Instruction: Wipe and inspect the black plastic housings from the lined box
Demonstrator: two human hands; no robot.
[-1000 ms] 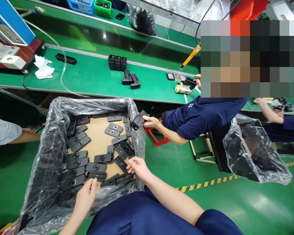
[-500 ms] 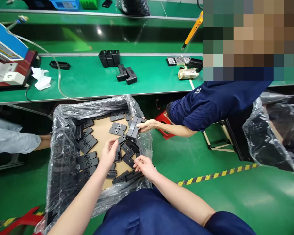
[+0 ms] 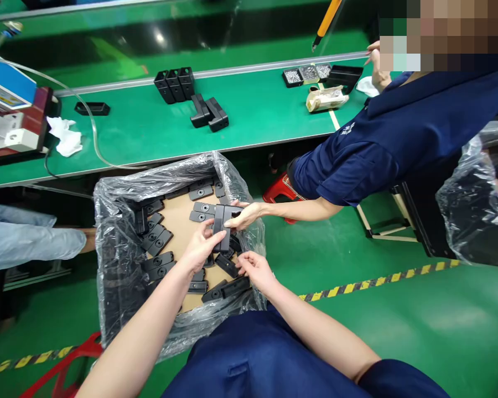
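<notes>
Left grip [image 3: 201, 247] closes on the near end of a small stack of black plastic plates [image 3: 221, 224]. A co-worker's hand [image 3: 245, 215] holds the stack's far end, above the right edge of the plastic-lined box [image 3: 112, 265]. Right grip [image 3: 255, 269] rests curled on the corner plates [image 3: 228, 287] at the box's near right corner; whether it pinches one I cannot tell. Loose plates [image 3: 157, 241] cover part of the cardboard sheet [image 3: 177, 226], and its middle shows bare.

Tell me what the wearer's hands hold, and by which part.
Left hand grips the black part by its near end; a co-worker's hand holds its far side. Right hand: cannot tell.
</notes>
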